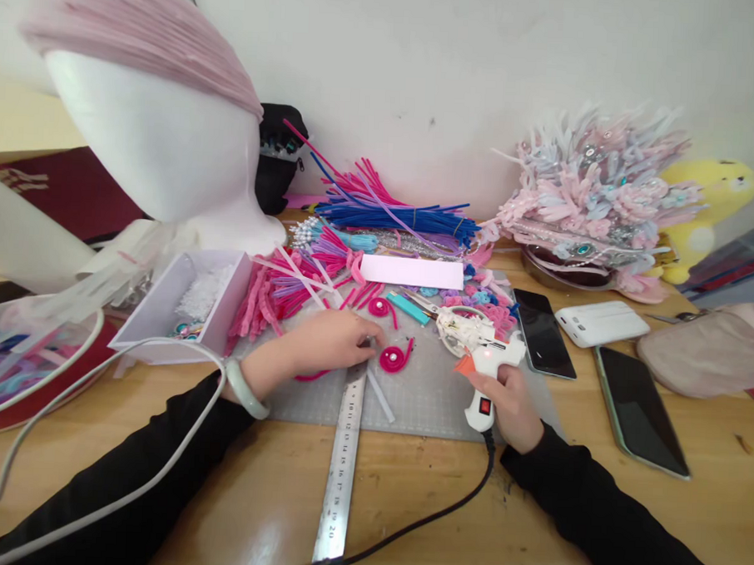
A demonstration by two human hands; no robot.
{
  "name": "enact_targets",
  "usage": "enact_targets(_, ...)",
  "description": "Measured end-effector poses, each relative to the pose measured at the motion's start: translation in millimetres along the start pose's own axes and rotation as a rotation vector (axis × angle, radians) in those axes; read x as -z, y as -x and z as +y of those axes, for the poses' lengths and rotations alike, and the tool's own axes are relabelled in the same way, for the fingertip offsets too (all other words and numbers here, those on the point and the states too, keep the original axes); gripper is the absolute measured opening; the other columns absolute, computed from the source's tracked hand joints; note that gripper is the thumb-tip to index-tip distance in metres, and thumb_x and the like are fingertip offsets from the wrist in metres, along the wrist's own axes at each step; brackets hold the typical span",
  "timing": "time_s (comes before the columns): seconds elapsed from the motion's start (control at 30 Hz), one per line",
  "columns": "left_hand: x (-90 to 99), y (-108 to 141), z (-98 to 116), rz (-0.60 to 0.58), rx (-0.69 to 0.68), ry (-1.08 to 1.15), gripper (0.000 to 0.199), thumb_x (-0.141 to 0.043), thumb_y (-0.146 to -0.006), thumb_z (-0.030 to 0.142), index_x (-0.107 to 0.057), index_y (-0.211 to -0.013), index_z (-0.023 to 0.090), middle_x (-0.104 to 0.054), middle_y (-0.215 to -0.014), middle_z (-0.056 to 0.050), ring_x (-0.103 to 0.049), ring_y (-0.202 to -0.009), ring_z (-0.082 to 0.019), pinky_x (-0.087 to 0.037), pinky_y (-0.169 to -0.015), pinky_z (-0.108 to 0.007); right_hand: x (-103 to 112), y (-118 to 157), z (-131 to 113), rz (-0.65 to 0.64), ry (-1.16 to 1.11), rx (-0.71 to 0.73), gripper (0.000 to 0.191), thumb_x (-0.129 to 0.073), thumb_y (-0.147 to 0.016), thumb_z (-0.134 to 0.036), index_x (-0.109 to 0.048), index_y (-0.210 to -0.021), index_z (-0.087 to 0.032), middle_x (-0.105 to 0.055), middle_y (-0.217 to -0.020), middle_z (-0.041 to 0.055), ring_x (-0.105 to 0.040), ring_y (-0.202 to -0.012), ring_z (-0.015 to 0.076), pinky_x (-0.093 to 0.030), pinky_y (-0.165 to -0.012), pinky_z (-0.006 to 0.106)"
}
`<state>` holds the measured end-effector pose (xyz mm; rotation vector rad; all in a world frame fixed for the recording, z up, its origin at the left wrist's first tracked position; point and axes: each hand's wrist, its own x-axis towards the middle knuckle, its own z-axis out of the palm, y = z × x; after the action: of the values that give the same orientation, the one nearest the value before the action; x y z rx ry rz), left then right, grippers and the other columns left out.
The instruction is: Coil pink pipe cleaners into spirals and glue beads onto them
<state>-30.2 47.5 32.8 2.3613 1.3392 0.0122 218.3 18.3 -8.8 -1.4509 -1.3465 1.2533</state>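
Observation:
In my right hand [516,405] is a white hot glue gun [485,383], its nozzle end crusted with glue and pointing left. My left hand [340,339] is over the mat with its fingers curled together at the top of a steel ruler [341,472]; whatever they pinch is hidden. A magenta pipe cleaner [314,376] shows below that wrist. Just right of the fingers lies a coiled magenta pipe cleaner [396,358] with a pearl-like centre, and a smaller coil [379,307] sits behind it. A clear glue stick [381,395] lies beside the ruler.
Bundles of blue pipe cleaners [392,219] lie at the back. A white box of beads [184,341] and a mannequin head [152,139] stand left. Phones [543,331] and a fluffy pastel headpiece [599,200] are right. The gun's black cord [429,511] crosses the ruler's near end.

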Motion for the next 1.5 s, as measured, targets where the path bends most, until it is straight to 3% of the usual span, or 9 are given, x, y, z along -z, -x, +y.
enact_targets(0.13,-8.3,0,0,0.017,-0.026,-0.003,0.025,-0.042,-0.077,0.03,-0.06,-0.093,0.031,-0.065,-0.088,0.004,-0.057,-0.075,-0.012,-0.037,-0.062,-0.019,0,-1,1,-0.017,-0.01,0.006,0.024,-0.059,-0.055,-0.03,-0.043,-0.043,-0.017,-0.035,-0.039,-0.0045,-0.029,-0.04,0.0073,-0.022,-0.037,0.021)
enact_targets(0.27,-11.7,-4,4,0.029,0.055,-0.069,0.021,-0.043,-0.075,0.032,-0.062,-0.082,0.028,-0.065,-0.078,0.002,-0.057,-0.07,-0.014,-0.037,-0.058,-0.021,-10,-4,9,0.018,-0.127,0.015,0.023,-0.058,-0.059,-0.03,-0.044,-0.046,-0.017,-0.036,-0.04,-0.005,-0.029,-0.039,0.0071,-0.024,-0.038,0.022)
enact_targets(0.47,-21.5,-5,11,0.09,0.12,-0.199,0.02,-0.04,-0.074,0.032,-0.059,-0.072,0.024,-0.061,-0.066,-0.001,-0.056,-0.061,-0.016,-0.033,-0.049,-0.024,-47,-6,2,0.002,-0.385,0.004,0.019,-0.053,-0.064,-0.031,-0.043,-0.053,-0.018,-0.04,-0.043,-0.0053,-0.032,-0.038,0.0072,-0.025,-0.038,0.021)
enact_targets(0.7,-30.8,-6,8,0.126,0.092,-0.159,0.017,-0.041,-0.073,0.029,-0.056,-0.069,0.023,-0.062,-0.065,0.0,-0.055,-0.059,-0.015,-0.031,-0.047,-0.024,-82,-7,-20,-0.04,-0.653,0.038,0.021,-0.044,-0.066,-0.024,-0.039,-0.046,-0.018,-0.038,-0.045,-0.0046,-0.041,-0.045,0.0088,-0.037,-0.05,0.023)
enact_targets(0.87,-31.9,-4,7,0.14,0.078,-0.13,0.017,-0.04,-0.074,0.028,-0.054,-0.068,0.022,-0.061,-0.064,0.0,-0.054,-0.057,-0.015,-0.031,-0.048,-0.023,-87,-10,-20,0.037,-0.678,0.009,0.02,-0.045,-0.067,-0.023,-0.041,-0.047,-0.018,-0.043,-0.044,-0.0043,-0.042,-0.044,0.0092,-0.039,-0.052,0.024)
enact_targets(1.07,-32.4,-5,7,0.175,0.119,-0.091,0.015,-0.04,-0.073,0.028,-0.053,-0.069,0.022,-0.06,-0.064,0.001,-0.053,-0.056,-0.014,-0.031,-0.047,-0.023,-86,-12,-19,0.032,-0.647,-0.032,0.021,-0.046,-0.065,-0.02,-0.043,-0.045,-0.017,-0.044,-0.042,-0.0035,-0.043,-0.046,0.0093,-0.041,-0.057,0.025)
enact_targets(1.23,-20.1,-2,-2,0.247,0.27,-0.176,0.02,-0.036,-0.075,0.03,-0.054,-0.075,0.022,-0.061,-0.069,-0.002,-0.056,-0.059,-0.016,-0.033,-0.049,-0.023,-86,-13,-17,0.03,-0.667,-0.021,0.023,-0.046,-0.065,-0.019,-0.042,-0.043,-0.017,-0.043,-0.04,-0.0039,-0.043,-0.045,0.0095,-0.042,-0.064,0.028)
enact_targets(1.43,11.0,12,-20,0.442,0.661,-0.5,0.037,-0.021,-0.082,0.029,-0.054,-0.088,0.012,-0.06,-0.065,-0.012,-0.058,-0.063,-0.027,-0.036,-0.05,-0.03,-86,-12,-18,0.018,-0.686,-0.036,0.021,-0.047,-0.065,-0.019,-0.044,-0.044,-0.017,-0.044,-0.04,-0.0042,-0.044,-0.045,0.009,-0.042,-0.069,0.029)
enact_targets(1.5,13.2,15,-16,0.428,0.64,-0.51,0.042,-0.018,-0.083,0.032,-0.055,-0.084,0.013,-0.061,-0.065,-0.012,-0.059,-0.063,-0.027,-0.037,-0.052,-0.031,-85,-11,-18,0.014,-0.687,-0.031,0.022,-0.047,-0.065,-0.019,-0.043,-0.044,-0.017,-0.044,-0.04,-0.0041,-0.044,-0.045,0.009,-0.042,-0.069,0.029)
